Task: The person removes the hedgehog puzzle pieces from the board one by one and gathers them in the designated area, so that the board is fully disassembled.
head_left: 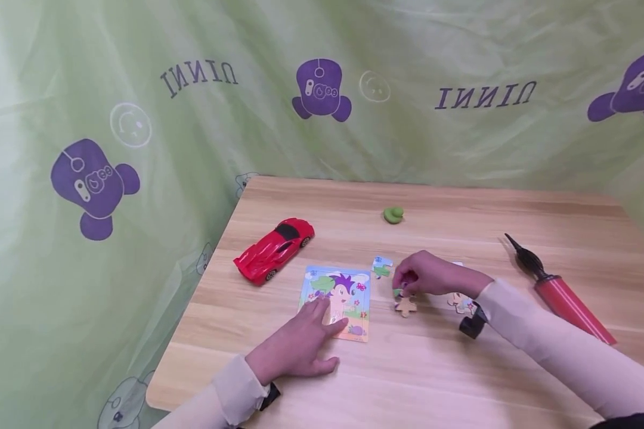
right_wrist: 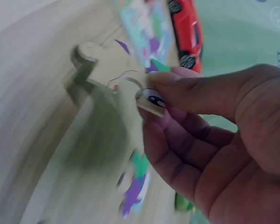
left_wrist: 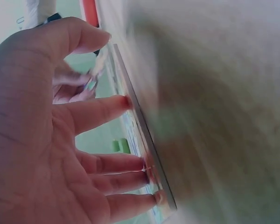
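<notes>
While the left hand (head_left: 297, 345) presses flat on the mostly filled puzzle (head_left: 337, 301), the right hand (head_left: 424, 275) pinches a piece (right_wrist: 151, 101); loose pieces (head_left: 382, 267) lie beside that pinch, unplaced.

The green backdrop cloth (head_left: 204, 119) carries the word "UINNI" printed in dark purple capitals, shown mirrored or upside down, 2 times: once at upper left (head_left: 198, 77) and once at upper right (head_left: 485, 95). No lettering can be read on the puzzle board (head_left: 337, 301), toy car (head_left: 273, 249) or pump (head_left: 560, 295).
</notes>
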